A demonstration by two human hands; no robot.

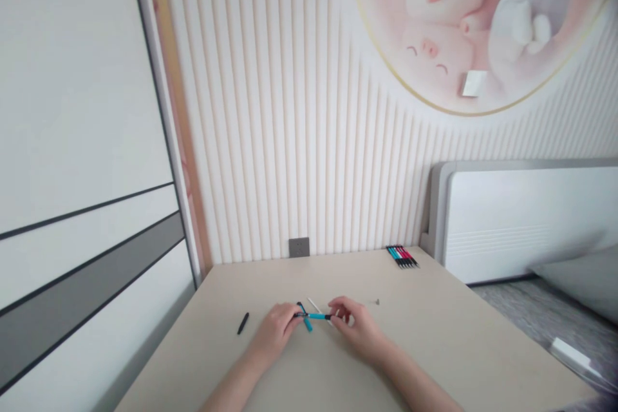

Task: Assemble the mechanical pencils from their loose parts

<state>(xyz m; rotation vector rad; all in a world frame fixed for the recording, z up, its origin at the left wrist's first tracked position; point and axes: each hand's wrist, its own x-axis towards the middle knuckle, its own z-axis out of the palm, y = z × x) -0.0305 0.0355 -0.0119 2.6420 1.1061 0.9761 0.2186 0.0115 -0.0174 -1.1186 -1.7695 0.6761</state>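
Observation:
A blue pen with black ends (317, 316) is held level between my two hands, above the table (309, 373). My left hand (279, 327) pinches its left black end. At its right black end are the closed fingertips of my right hand (355, 325). Just below this pen lies a blue barrel piece with a black clip (308, 324), partly covered by it. A thin white stick, like a pen refill (313, 304), slants behind, and its lower part passes under the pen near my right fingers. To the left of my left hand lies a black pen part (243, 323).
Several pens in blue, white, red and black (402, 257) lie in a row at the table's back right. A tiny greyish piece (377, 302) sits right of my right hand. A dark wall socket (299, 247) is behind the table; a bed (526, 219) stands at right, a white cabinet (87, 109) at left.

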